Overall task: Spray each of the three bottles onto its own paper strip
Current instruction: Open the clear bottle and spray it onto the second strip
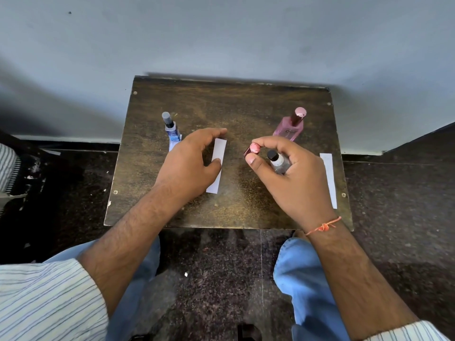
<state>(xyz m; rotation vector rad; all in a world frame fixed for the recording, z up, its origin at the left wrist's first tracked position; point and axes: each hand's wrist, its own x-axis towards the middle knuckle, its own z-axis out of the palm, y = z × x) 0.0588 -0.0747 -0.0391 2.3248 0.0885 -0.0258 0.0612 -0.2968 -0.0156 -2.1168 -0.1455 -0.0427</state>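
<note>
- Your right hand (293,173) grips a small clear glass bottle (278,163) with a bare black spray nozzle; your curled fingers wrap its body and hold it above the small dark brown wooden table (241,109).
- The same hand pinches a round pink cap with a dark red side (252,150) between thumb and forefinger, just left of the nozzle.
- Your left hand (194,163) rests curved over the middle white paper strip (218,166); the thumb tip and a fingertip touch the strip, which lies flat on the table.
- A blue glass spray bottle with a grey-topped dark cap (171,127) stands upright at the table's far left, just beyond your left hand, on a second white paper strip (173,145) that is mostly hidden.
- A tall pink glass perfume bottle with a pink-topped cap (291,126) stands at the far right, just behind your right hand.
- A third white paper strip (328,178) lies flat along the table's right edge, beside your right hand and apart from it.
- A thin orange thread bracelet (323,226) circles your right wrist.
</note>
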